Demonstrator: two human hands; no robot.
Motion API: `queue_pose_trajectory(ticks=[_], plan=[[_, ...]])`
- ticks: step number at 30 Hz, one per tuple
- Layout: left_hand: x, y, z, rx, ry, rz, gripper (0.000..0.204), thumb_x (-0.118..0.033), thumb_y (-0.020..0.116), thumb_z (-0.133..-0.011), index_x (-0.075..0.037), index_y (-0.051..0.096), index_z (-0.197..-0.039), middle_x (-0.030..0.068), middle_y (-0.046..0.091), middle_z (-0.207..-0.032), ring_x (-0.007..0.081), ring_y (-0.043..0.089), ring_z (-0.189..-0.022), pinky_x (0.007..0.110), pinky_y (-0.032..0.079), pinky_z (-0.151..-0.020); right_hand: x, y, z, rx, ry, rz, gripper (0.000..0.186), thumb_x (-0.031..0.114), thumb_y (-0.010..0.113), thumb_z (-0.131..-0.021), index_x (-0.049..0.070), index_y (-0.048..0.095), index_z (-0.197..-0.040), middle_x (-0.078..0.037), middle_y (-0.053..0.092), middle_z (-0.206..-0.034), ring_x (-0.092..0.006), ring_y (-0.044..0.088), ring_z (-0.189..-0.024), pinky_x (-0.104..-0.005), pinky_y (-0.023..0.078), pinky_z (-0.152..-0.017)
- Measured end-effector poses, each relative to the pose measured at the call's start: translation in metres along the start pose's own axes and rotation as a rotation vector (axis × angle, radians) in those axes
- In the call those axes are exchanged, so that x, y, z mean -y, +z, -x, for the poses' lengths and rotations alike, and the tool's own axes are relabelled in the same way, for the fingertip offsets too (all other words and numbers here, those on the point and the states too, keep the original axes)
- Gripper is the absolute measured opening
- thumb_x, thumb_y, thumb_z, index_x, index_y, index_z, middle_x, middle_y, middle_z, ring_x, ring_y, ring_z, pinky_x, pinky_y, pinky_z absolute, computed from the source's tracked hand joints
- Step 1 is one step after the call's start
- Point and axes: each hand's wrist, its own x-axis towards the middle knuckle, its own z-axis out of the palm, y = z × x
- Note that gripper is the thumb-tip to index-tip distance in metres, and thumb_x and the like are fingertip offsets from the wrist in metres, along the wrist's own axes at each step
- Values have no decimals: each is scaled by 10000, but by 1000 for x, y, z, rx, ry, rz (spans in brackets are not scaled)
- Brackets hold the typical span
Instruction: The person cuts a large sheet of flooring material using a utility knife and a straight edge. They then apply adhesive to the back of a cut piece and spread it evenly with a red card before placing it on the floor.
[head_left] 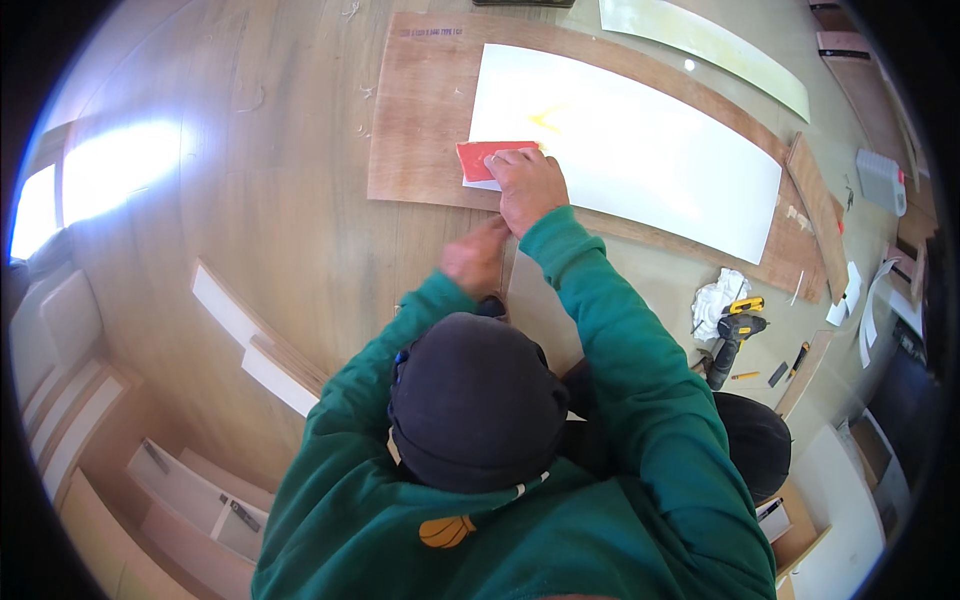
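A long white sheet (640, 150) lies on a larger brown plywood board (425, 100) on the floor. My right hand (530, 185) grips a flat red spreader (480, 160) against the sheet's near left corner. Yellow glue (545, 118) streaks the sheet just beyond the spreader, and a little shows by my fingers. My left hand (473, 262) is closed just off the board's near edge, beside my right wrist. Its fingertips are partly hidden, so whatever they might hold does not show.
A drill (735, 335) stands by a crumpled white cloth (712, 300) on the right. A knife (799, 360) lies beyond it. A wooden strip (815, 205) crosses the board's right end. Pale strips (250, 340) lie at left, and a curved panel (705, 45) lies at the back.
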Motion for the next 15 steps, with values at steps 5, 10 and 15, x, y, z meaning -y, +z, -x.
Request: queue_pose_trajectory(ticks=[5, 10, 15], plan=[[51, -89, -63, -312, -459, -97, 293, -240, 625, -906, -70, 696, -1135, 191, 703, -941, 346, 676, -844, 415, 533, -733, -4, -2, 11, 10, -68, -2, 321, 10, 572, -797, 123, 687, -1075, -23, 682, -1100, -242, 593, -1067, -410, 467, -865], [69, -82, -163, 19, -538, 104, 348, -321, 682, -884, -45, 726, -1091, 149, 717, -816, 227, 697, -747, 361, 548, -695, 5, -4, 14, 62, -130, 39, 292, 47, 577, -806, 132, 691, -1061, -14, 679, -1082, -222, 588, -1071, -400, 459, -845], [54, -76, -186, 98, -646, 284, 316, -211, 766, -831, 13, 730, -1052, 96, 725, -801, 158, 692, -664, 279, 555, -583, -8, -2, 29, 33, -227, 56, 245, 91, 585, -816, 151, 701, -1023, -10, 676, -1057, -192, 587, -1060, -387, 454, -833]])
